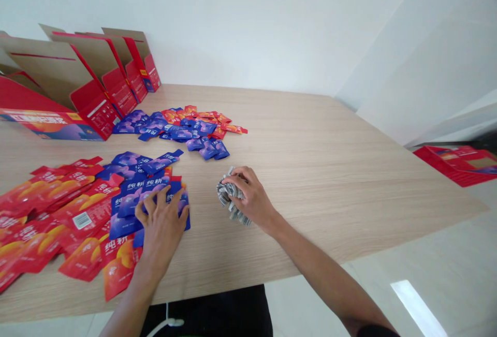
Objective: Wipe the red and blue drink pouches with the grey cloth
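My left hand (163, 218) rests with spread fingers on a pile of blue pouches (132, 197) with white lettering. Red pouches (73, 202) with orange fruit pictures overlap them on the left. Right of the pile, my right hand (250, 194) is closed around a crumpled bundle of grey-and-white printed paper (229, 192), which touches the table. Part of the bundle is hidden under my fingers and palm. Smaller blue packets (190, 132) and smaller red packets (212, 117) lie in a loose heap farther back.
Several red cardboard boxes (93, 114) with raised flaps stand in a row at the back left, against the white wall (240, 26). The wooden table (330, 171) ends at its right and front edges. Beyond the right edge, another red box (458, 163) sits lower down.
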{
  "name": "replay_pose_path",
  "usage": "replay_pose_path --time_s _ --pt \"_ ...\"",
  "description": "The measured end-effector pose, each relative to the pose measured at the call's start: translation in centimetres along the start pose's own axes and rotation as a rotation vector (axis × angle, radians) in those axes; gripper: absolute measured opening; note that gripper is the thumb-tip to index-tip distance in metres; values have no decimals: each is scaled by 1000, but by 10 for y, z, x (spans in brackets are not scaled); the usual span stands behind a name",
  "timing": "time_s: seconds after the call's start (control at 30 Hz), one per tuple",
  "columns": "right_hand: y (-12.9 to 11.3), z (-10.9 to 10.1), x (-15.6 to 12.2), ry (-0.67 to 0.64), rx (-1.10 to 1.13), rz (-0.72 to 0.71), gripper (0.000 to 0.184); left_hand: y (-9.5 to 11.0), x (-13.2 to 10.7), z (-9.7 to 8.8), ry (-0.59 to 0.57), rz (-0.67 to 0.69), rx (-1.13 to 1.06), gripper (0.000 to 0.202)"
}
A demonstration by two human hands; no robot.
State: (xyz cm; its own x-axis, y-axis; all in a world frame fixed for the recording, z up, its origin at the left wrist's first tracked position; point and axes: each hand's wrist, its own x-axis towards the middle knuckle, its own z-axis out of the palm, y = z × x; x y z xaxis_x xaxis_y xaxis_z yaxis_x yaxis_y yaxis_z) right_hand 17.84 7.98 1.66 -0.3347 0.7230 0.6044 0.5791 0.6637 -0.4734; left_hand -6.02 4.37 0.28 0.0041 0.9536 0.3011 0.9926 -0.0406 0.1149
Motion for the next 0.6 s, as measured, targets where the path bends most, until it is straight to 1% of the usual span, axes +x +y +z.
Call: replay_pose_path --time_s 0.2,0.37,0.43,0.5,0.6 --pt "-3 0 0 2 2 -8 36 -16 -2 -2 55 -5 20 39" --pt "-7 -1 0 -6 9 -30 34 -16 0 -3 36 17 25 43" --pt "-7 -1 0 -1 11 -23 35 -12 6 -3 26 41 11 43" --pt "-6 -1 0 2 19 -17 36 -7 17 -3 -7 81 -20 42" --pt "-6 -1 1 4 29 -16 37 8 44 0 -95 172 -69 44"
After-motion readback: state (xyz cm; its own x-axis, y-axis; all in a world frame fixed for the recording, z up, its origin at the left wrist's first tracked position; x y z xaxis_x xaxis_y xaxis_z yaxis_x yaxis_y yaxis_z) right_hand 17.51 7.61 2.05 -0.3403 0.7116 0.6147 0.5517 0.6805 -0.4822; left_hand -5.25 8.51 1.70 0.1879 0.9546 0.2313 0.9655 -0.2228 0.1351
